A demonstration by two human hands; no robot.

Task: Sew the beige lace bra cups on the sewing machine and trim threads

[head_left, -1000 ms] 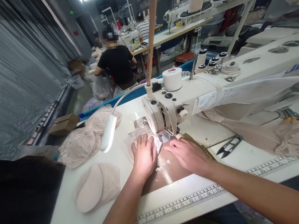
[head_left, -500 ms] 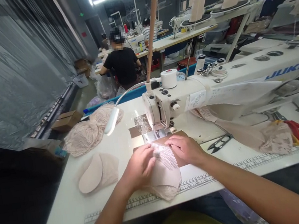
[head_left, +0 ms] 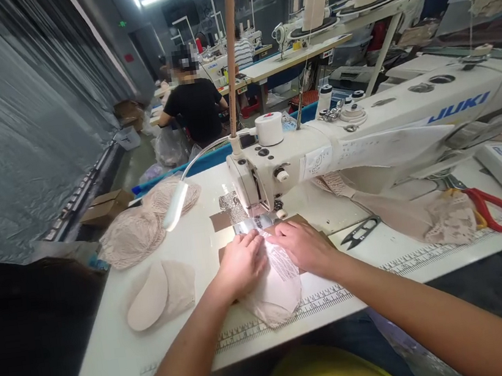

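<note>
A pale pink lace fabric piece (head_left: 283, 288), rounded like a bra cup, lies at the front of the sewing machine (head_left: 257, 181). Its far edge reaches close to the needle area, where my fingers partly cover it. My left hand (head_left: 245, 264) grips its left side, fingers curled together and pressed down. On the right side, my right hand (head_left: 304, 247) holds the far edge with its fingers bent. Under the fabric shows a brown plate (head_left: 299, 221) on the machine bed. Whether the needle touches the fabric I cannot tell.
Beige cup pieces (head_left: 147, 297) and a lace pile (head_left: 134, 234) lie left. Black thread snips (head_left: 361, 232), red-handled scissors (head_left: 497, 211) and a lace strip (head_left: 402, 214) lie right. A lamp (head_left: 175, 205) overhangs the table; a ruler strip (head_left: 330, 296) runs along its front. People sit beyond.
Both hands have moved forward with the lace piece, nearer the needle area. My left fingers have come down flatter on the fabric. The whole view has shifted slightly.
</note>
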